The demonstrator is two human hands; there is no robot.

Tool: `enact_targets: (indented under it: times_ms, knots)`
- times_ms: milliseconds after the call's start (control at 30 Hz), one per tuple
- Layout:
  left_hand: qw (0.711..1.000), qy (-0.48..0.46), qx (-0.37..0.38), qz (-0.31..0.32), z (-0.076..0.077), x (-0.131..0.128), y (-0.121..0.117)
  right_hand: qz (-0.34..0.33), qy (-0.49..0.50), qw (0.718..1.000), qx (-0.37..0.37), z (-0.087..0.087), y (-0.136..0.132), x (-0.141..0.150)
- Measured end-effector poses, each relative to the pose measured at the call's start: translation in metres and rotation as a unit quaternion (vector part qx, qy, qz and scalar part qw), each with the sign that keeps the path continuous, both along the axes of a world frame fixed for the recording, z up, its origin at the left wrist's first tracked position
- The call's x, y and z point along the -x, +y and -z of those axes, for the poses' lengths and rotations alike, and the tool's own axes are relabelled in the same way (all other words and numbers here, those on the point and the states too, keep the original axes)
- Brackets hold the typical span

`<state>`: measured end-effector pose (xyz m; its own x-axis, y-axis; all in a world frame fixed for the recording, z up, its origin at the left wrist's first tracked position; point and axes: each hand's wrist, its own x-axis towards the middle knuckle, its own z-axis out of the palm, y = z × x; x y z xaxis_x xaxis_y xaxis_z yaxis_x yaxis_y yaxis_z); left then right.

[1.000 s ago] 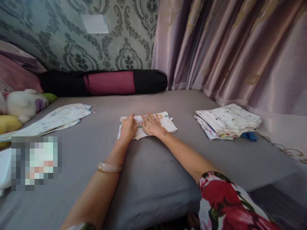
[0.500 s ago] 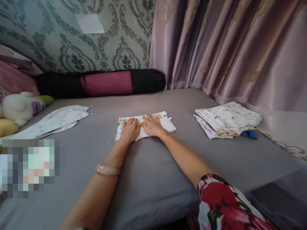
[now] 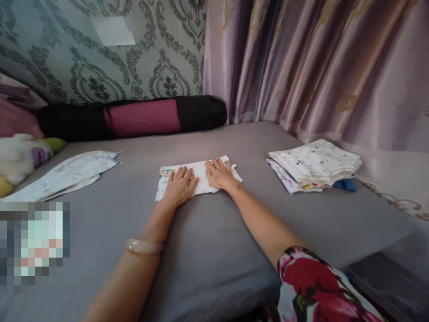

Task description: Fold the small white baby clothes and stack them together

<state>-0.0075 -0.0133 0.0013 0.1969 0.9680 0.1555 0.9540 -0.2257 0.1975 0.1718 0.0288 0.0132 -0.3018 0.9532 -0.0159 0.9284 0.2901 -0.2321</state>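
A folded white cloth [image 3: 201, 179] with orange and green prints lies on the grey bed sheet [image 3: 214, 250] in front of me. My left hand [image 3: 181, 185] rests flat on its left half, fingers stretched out. On the right half, my right hand [image 3: 220, 173] also lies flat with its fingers spread. The two hands are apart, with white fabric showing between them. A small tag sticks out at the cloth's right edge. Parts of the print are hidden under my palms.
To the right is a stack of folded printed cloths [image 3: 315, 163]. A pale garment [image 3: 67, 174] lies at the left, near plush toys [image 3: 16, 156]. A long black and maroon bag [image 3: 140, 117] lies along the wall, beside a purple curtain [image 3: 284, 58].
My hands have slid apart across the cloth, the left one toward the left and the right one toward the right. The view has shifted slightly.
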Motion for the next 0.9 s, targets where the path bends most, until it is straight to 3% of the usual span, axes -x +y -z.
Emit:
enact_targets:
  times_ms: [267,400,533,733,900]
  knots:
    - [1.000,-0.016,-0.024,0.001,-0.003,0.003,0.000,0.006,0.006,1.000,0.006,-0.004,0.001,-0.003]
    - [0.996,-0.017,-0.064,-0.064,-0.002,0.010,0.003,0.056,0.005,0.998,-0.026,-0.005,0.003,-0.009]
    - [0.992,-0.010,-0.026,-0.119,0.004,0.016,0.007,0.084,0.012,0.996,0.002,-0.002,0.006,-0.013]
    - [0.994,-0.007,-0.005,-0.111,0.010,0.020,0.010,0.085,0.023,0.996,-0.001,0.003,0.006,-0.013]
    - [0.990,-0.057,-0.021,-0.131,0.005,0.028,0.013,0.116,0.074,0.990,-0.030,-0.008,0.007,-0.027]
